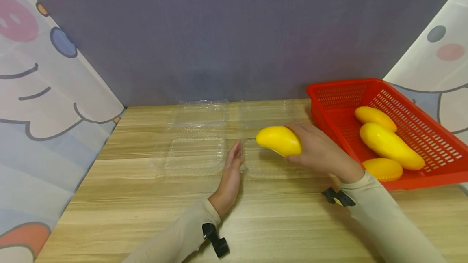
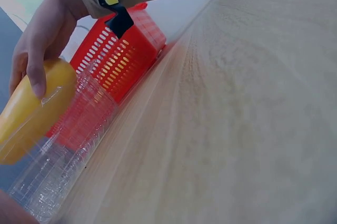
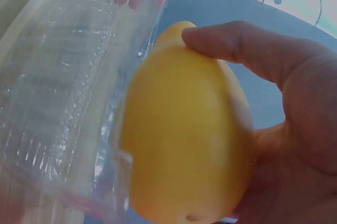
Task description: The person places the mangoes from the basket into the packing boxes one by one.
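A yellow mango [image 1: 278, 140] is gripped by my right hand [image 1: 316, 149] over the right-hand clear plastic clamshell box [image 1: 270, 172]. In the right wrist view the thumb lies across the mango [image 3: 187, 129], beside the box's clear wall [image 3: 58, 103]. My left hand [image 1: 231, 173] stands on edge at that box's left side, fingers straight, holding nothing. To its left is a second clear clamshell box [image 1: 193, 170]. Both boxes lie unfolded, lids toward the back. Only a blurred bit of the left hand shows in its own wrist view.
At the right stands a red plastic basket [image 1: 332, 129] with slotted sides. Several more mangoes [image 1: 391, 145] lie inside it. Behind the wooden table [image 1: 128, 198] rises a grey panel [image 1: 226, 35], and printed cartoon sheets [image 1: 47, 92] flank both sides.
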Demonstrator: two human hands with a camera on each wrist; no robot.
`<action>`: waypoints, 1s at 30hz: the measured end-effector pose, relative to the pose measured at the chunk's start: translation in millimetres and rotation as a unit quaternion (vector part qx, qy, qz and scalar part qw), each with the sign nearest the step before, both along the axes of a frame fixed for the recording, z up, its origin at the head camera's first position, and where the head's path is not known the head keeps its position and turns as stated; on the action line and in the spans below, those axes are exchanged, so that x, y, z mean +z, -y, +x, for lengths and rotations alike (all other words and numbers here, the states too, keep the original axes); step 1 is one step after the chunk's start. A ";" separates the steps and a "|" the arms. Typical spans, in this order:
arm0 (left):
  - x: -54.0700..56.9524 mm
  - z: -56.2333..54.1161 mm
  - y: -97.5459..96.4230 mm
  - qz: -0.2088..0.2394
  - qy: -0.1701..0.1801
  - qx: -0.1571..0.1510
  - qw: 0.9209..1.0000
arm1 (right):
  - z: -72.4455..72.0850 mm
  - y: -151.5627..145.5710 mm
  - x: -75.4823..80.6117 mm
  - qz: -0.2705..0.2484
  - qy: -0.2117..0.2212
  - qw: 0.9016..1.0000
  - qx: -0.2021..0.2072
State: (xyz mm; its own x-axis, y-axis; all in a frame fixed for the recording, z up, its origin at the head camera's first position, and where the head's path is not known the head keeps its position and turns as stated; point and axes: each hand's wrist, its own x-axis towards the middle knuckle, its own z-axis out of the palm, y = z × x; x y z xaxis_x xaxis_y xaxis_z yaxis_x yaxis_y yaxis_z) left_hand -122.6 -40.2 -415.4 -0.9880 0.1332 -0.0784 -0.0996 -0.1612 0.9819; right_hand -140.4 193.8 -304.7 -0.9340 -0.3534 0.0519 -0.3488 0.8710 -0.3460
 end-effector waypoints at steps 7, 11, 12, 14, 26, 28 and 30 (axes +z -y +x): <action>0.1 0.5 -0.1 -0.002 0.006 -0.001 1.000 | -8.4 7.0 -6.7 0.028 -0.018 0.999 0.023; 1.2 1.0 -0.3 -0.003 0.006 -0.001 1.000 | -11.8 8.6 -10.7 0.038 -0.012 0.999 0.038; 1.4 1.0 -0.2 -0.003 0.006 -0.001 1.000 | -12.6 8.7 -11.8 0.040 -0.009 0.998 0.040; 1.6 0.7 -0.3 -0.004 0.006 0.000 1.000 | -13.3 9.1 -13.0 0.041 -0.005 0.998 0.043; 0.4 -0.7 -0.6 -0.002 0.007 0.003 1.000 | -16.7 10.0 -24.7 0.043 -0.013 0.994 0.102; 0.4 -0.4 -0.5 -0.004 0.008 0.003 1.000 | -17.1 9.8 -27.0 0.044 -0.017 0.993 0.111; -0.3 -0.2 -0.4 -0.005 0.007 0.002 1.000 | -17.4 9.2 -29.8 0.043 -0.021 0.991 0.122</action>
State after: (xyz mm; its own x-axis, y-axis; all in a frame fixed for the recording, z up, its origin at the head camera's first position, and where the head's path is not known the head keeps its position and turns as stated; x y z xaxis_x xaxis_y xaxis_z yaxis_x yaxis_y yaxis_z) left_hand -122.8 -39.8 -415.7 -0.9872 0.1292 -0.0937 -0.1129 -0.1510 0.9821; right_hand -157.7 184.6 -334.4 -0.8184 -0.5726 0.0481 -0.5643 0.7851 -0.2553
